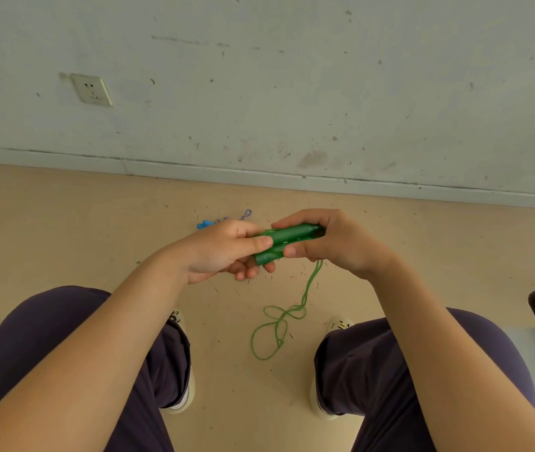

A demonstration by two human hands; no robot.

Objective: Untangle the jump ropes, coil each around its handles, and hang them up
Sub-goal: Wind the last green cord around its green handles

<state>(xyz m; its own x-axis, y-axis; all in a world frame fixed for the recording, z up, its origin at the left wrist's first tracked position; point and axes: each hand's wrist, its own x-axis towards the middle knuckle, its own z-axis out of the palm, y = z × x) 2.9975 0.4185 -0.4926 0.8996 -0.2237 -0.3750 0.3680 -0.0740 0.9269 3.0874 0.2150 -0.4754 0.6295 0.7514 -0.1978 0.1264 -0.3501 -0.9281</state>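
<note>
We held the two green handles point(287, 243) together, side by side, in front of our knees. Our left hand point(227, 251) was closed around their near end, with the thumb pressed on top, and our right hand point(331, 243) gripped the far end with the fingers curled over. A turn or two of green rope point(277, 324) seemed to lie already on the handles near the left thumb, but we could not tell how many. Most of this rope hung down from under the right hand and lay on the floor point(64, 243) between our shoes in loose loops, perhaps with a small knot. So we judged the coiling of the green rope was only at its start. A second rope, with a blue handle point(203, 224) and a white-and-blue striped cord point(246, 215), lay on the floor just behind the left hand, mostly hidden; it looked untouched. Nothing was hung up, and no hook was in view.

The floor was pale beige, with many small dark specks. The wall point(292, 93) was grey-white and scuffed, with a socket point(92, 89) low on the left.
</note>
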